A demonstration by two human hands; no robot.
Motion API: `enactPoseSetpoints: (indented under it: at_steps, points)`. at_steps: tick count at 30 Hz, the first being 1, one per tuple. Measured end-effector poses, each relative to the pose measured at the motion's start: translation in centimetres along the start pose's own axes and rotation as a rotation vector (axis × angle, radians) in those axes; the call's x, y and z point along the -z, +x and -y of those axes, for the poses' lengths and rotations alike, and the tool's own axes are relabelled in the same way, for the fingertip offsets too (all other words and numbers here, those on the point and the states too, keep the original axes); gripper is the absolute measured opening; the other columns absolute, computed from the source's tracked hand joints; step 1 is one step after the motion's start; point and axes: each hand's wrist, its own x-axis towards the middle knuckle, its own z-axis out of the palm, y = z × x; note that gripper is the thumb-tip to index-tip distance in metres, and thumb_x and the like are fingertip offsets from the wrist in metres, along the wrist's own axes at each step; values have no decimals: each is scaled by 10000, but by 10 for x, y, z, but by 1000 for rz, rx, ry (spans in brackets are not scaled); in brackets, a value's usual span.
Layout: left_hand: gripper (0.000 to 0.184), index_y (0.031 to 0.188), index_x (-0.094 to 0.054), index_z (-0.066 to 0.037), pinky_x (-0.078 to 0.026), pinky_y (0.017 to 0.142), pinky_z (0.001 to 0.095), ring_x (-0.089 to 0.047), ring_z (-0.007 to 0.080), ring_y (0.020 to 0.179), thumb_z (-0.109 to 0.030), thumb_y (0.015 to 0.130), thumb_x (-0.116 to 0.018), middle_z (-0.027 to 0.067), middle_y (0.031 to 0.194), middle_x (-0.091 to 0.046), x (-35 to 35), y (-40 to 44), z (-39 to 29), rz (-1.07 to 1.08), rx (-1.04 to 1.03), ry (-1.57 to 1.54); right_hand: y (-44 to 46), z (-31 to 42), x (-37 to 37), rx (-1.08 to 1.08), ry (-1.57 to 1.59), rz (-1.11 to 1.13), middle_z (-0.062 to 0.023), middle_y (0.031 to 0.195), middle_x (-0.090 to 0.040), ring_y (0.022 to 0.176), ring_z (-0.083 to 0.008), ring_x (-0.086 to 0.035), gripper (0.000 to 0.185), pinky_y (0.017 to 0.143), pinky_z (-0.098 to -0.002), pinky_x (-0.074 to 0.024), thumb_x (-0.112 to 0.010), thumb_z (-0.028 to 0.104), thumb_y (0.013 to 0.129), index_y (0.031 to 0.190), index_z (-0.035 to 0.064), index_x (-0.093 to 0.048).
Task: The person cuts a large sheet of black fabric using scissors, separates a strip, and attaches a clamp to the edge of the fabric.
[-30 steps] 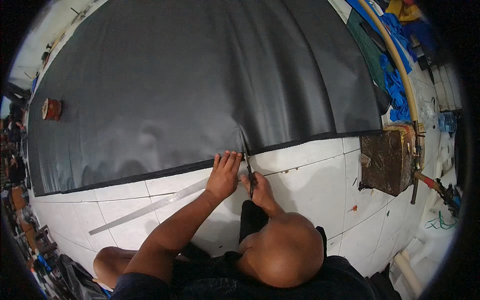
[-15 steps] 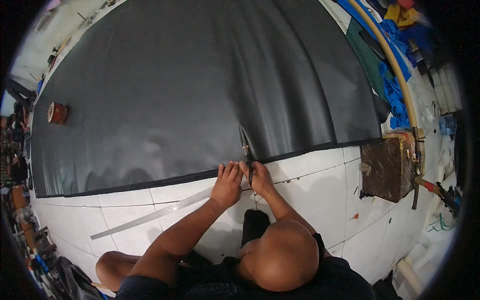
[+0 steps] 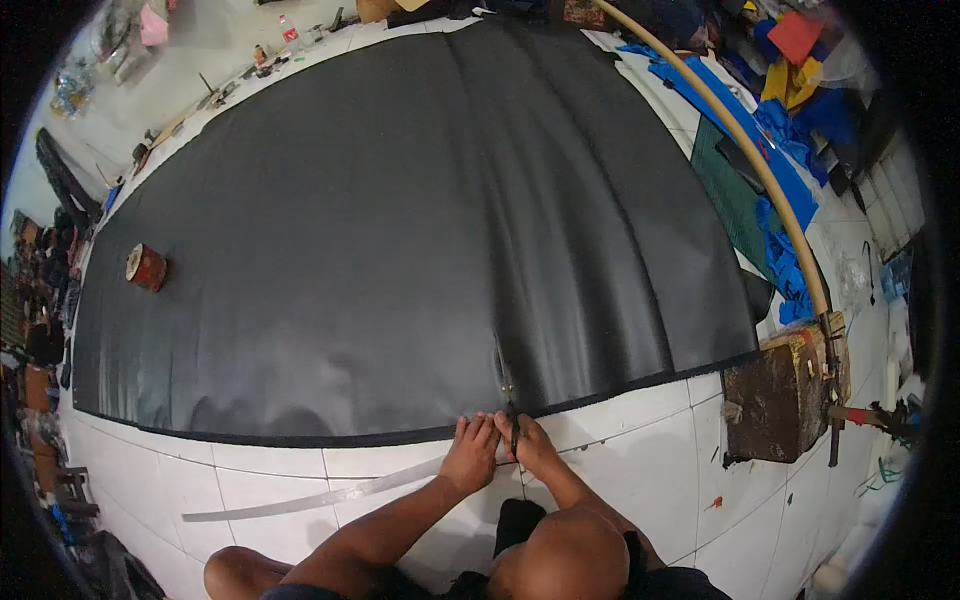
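Note:
A large black sheet [image 3: 330, 250], which looks like leatherette, lies spread over the floor. My right hand [image 3: 532, 446] grips scissors [image 3: 507, 387] by the handles at the sheet's near edge. Their blades point away from me over the sheet, close to where the smooth part meets the folds. Close beside it on the left, my left hand [image 3: 472, 455] rests with its fingers stretched out over the same edge. From under that hand a pale flat strip [image 3: 290, 506], perhaps a ruler, runs left across the tiles.
A reddish round object [image 3: 147, 267] sits on the sheet's left part. To the right stand a brown block [image 3: 772, 408] and a long curved pole [image 3: 745, 125], with blue material [image 3: 790, 190] beside it. White floor tiles [image 3: 620, 440] show along the near edge.
The view has tilted upward, so the sheet and both hands appear lower and more of the far side shows. The hands and scissors keep nearly the same place on the sheet.

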Motion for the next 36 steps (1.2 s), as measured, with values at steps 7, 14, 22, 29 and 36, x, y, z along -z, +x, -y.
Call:
enactPoseSetpoints:
  at_steps: [7,14,22,29,36]
  points:
    - [594,1337,-424,88,-237,1117,587,-335,429,1346,-114,795,-561,256,1383,-400,1,1,-2,-4,9,-59,26,15,-4,-5,99,4,-20,532,-456,491,-120,-463,548,483,-277,-383,-528,554,943,692,68,-526]
    - [611,1367,-394,72,-227,1122,585,-345,424,1336,-94,800,-549,255,1388,-399,-1,1,-2,-34,-3,-48,32,13,-6,121,57,-134,-12,526,-479,463,-111,-468,474,440,-281,-379,-629,444,927,651,83,-493]
    - [632,1362,-392,59,-242,1121,582,-334,419,1348,-92,777,-577,241,1388,-405,-3,3,-2,-57,14,-57,24,20,4,75,-82,-93,-147,627,-595,601,-265,-599,567,589,-393,-463,-634,538,880,710,0,-577]
    - [676,1401,-345,65,-219,1134,576,-319,414,1363,-136,797,-573,242,1420,-378,6,1,-4,2,11,-15,37,61,12,84,34,-28,-113,599,-577,508,-204,-579,614,489,-347,-456,-583,586,893,696,4,-578]
    - [728,1433,-311,61,-216,1135,577,-312,417,1370,-170,798,-583,259,1431,-360,8,4,-5,38,21,-12,73,53,-1,107,116,-89,13,502,-431,421,-99,-439,541,410,-270,-357,-642,539,884,638,99,-446]
